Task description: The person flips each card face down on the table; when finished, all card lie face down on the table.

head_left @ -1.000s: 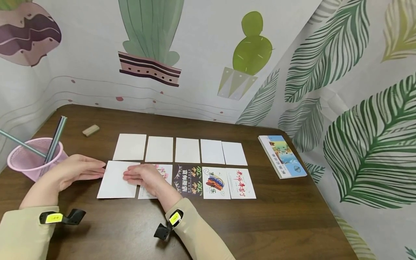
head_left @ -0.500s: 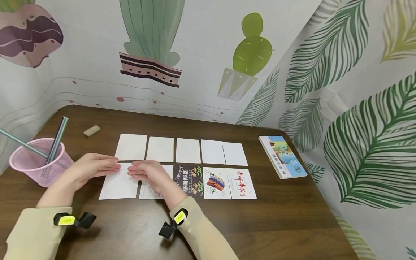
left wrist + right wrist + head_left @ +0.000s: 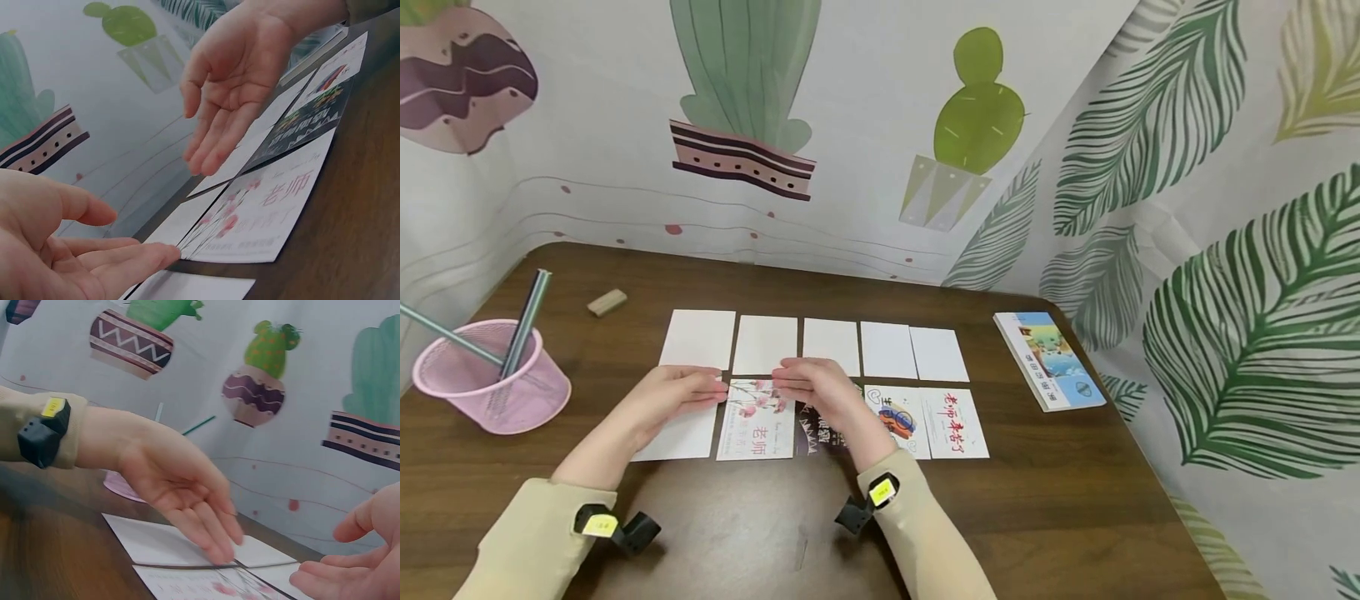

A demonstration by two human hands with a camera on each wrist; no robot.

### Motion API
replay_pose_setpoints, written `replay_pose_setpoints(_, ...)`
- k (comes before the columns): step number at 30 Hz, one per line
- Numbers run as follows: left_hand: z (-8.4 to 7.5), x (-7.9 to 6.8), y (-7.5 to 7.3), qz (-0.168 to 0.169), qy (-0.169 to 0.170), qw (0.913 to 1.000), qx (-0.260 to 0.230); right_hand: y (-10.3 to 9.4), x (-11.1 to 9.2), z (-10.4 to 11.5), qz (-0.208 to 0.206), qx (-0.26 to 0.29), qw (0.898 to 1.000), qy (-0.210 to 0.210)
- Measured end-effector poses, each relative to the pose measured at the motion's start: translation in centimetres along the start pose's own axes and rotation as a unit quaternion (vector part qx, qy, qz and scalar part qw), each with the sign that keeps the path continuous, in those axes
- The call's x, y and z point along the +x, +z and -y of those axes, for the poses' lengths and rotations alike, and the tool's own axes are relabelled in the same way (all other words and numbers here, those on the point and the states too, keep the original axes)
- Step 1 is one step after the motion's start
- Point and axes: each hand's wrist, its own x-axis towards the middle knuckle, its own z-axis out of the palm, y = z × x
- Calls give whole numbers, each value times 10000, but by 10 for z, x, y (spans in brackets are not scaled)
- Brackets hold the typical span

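Flower-print card (image 3: 756,432): near row on worktop (image 3: 1075,500), second from left | between left hand (image 3: 668,400) and right hand (image 3: 829,396) | long axis apparently near–far | left at far left corner, seemingly nearer; right by far right corner | both hands straight-fingered, gripping nothing

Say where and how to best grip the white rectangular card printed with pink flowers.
Likely best pinched midway along its near edge, from the person's side: the flowered card lies flat, with white cards at its left and far edges and a dark printed card at its right, while brown wooden tabletop fronts it.
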Motion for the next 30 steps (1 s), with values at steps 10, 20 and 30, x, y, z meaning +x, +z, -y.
replay_pose_setpoints(10, -2, 1, 8, -93, -239, 9987, 443, -32, -16, -4, -78, -348, 9991, 216)
replay_pose_setpoints(20, -4, -1, 9, -23, -294, 9980, 565, -30, -16, -7, -128, -277, 9988, 385)
replay_pose_setpoints(30, -4, -2, 10, 115, -286, 9984, 471, -28, -17, -9, -199, -295, 9988, 325)
